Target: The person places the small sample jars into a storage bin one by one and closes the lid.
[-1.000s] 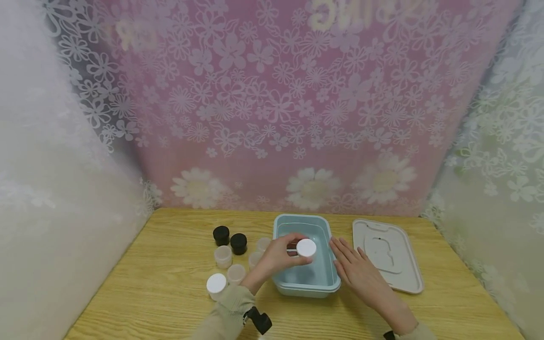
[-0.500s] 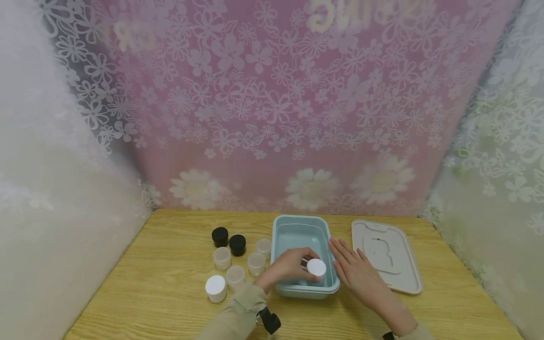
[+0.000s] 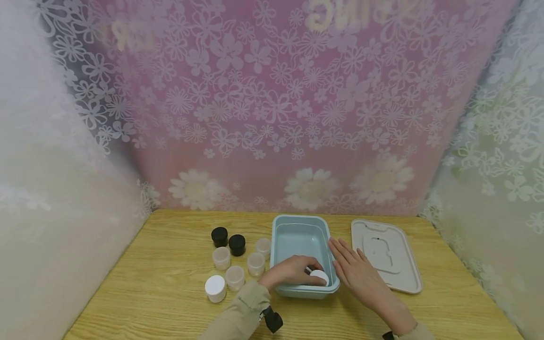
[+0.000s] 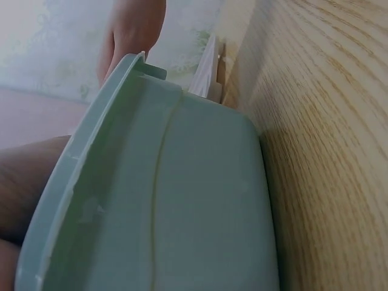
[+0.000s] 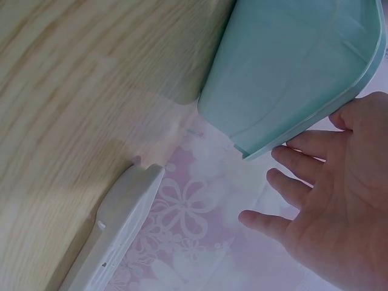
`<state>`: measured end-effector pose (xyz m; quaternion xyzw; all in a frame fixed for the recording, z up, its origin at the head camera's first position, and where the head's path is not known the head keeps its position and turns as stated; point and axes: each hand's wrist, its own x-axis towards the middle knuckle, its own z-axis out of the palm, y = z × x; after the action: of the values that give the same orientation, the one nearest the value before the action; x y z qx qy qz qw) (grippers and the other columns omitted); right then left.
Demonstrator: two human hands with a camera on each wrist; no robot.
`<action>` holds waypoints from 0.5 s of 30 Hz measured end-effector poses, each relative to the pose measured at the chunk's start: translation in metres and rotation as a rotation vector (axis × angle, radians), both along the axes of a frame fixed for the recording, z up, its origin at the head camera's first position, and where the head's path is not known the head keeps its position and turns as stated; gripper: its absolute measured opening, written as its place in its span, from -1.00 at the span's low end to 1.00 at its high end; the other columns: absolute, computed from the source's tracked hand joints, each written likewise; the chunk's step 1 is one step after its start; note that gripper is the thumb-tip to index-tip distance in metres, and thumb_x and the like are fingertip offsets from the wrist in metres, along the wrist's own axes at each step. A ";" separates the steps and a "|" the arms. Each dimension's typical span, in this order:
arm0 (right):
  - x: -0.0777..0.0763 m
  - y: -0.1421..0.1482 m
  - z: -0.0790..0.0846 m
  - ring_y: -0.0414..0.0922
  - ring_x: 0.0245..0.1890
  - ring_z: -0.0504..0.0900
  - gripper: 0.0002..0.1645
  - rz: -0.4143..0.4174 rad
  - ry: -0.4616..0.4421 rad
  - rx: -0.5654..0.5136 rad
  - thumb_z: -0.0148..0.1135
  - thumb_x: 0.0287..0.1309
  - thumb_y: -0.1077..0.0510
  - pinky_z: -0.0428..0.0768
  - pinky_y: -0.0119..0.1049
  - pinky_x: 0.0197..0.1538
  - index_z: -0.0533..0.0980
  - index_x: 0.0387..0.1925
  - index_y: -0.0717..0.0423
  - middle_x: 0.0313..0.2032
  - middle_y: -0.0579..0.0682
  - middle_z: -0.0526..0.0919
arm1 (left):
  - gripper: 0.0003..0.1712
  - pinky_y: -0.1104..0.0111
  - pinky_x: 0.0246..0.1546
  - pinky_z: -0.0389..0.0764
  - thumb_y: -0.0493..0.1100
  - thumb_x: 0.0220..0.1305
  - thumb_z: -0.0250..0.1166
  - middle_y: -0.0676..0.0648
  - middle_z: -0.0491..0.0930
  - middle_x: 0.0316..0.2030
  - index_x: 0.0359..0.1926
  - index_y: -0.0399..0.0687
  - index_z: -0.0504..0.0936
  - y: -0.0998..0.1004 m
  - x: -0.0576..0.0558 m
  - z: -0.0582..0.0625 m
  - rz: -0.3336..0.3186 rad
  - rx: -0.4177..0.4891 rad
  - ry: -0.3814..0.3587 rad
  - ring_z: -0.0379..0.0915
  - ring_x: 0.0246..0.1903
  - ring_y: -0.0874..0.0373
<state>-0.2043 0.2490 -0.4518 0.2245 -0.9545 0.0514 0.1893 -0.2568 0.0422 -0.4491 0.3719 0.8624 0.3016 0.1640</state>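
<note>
Inside blue tub, L hand pinches white jar lid-up, axis prob. vertical; R hand, straight-fingered, touches rim.

Shows pale blue on the tub, white on the held jar, black on two pots, cloudy white on the cups, light grey on the lid, yellow-brown grain across the table, floral white over pink on the backdrop.

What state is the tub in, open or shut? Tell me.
Open. The lid lies apart from the tub on the table, and the left hand reaches inside, holding a white jar.
</note>
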 end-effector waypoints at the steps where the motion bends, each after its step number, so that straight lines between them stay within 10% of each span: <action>1: 0.000 0.000 0.000 0.01 0.32 0.20 -0.36 0.001 0.002 0.004 -0.03 0.32 0.02 0.28 0.19 0.19 0.11 0.38 0.01 0.34 -0.02 0.21 | -0.56 0.53 -0.23 0.51 0.19 0.18 0.20 0.15 0.60 -0.15 -0.02 0.08 0.58 0.000 0.000 0.000 -0.007 -0.003 0.003 0.50 -0.20 0.37; 15: -0.001 0.000 -0.003 0.02 0.30 0.24 -0.36 0.009 0.041 0.008 0.00 0.30 0.02 0.31 0.20 0.17 0.13 0.37 0.01 0.32 -0.02 0.25 | -0.70 0.53 -0.25 0.55 0.11 0.31 0.07 0.21 0.60 -0.21 -0.09 0.13 0.59 -0.005 -0.001 0.008 0.121 0.255 0.017 0.51 -0.23 0.40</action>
<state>-0.2055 0.2495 -0.4546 0.2306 -0.9496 0.0439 0.2079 -0.2578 0.0376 -0.4412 0.3396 0.8393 0.4150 0.0898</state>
